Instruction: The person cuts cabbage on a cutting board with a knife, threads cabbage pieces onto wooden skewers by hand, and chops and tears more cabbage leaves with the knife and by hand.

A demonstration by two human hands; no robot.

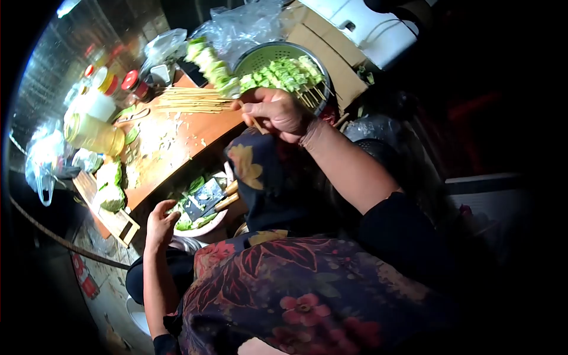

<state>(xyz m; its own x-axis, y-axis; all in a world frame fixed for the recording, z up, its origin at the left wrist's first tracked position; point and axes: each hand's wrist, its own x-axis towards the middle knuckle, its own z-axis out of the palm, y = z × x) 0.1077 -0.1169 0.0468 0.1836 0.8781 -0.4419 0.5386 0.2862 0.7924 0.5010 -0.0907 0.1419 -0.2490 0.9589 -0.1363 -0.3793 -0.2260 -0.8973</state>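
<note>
My right hand (276, 113) is closed on the bare lower end of a wooden skewer. Pale green leaf pieces, looking like cabbage, are threaded on the skewer (212, 69), which tilts up and left beside a metal colander (241, 58). In that colander lie several finished leaf skewers (284, 74). A bundle of bare wooden skewers (189, 100) rests on the wooden board just left of my right hand. My left hand (160, 225) holds nothing, its fingers loosely curved and apart, near a bowl (208, 229) with leaf scraps and dark-bladed knives (205, 198).
Leaf crumbs litter the wooden board (177, 157). Jars (94, 133) and a red-lidded jar (137, 86) line its far left. A cabbage piece (110, 195) sits by a wooden frame (122, 225). Behind the colander are clear plastic bags (239, 26) and cardboard (322, 50).
</note>
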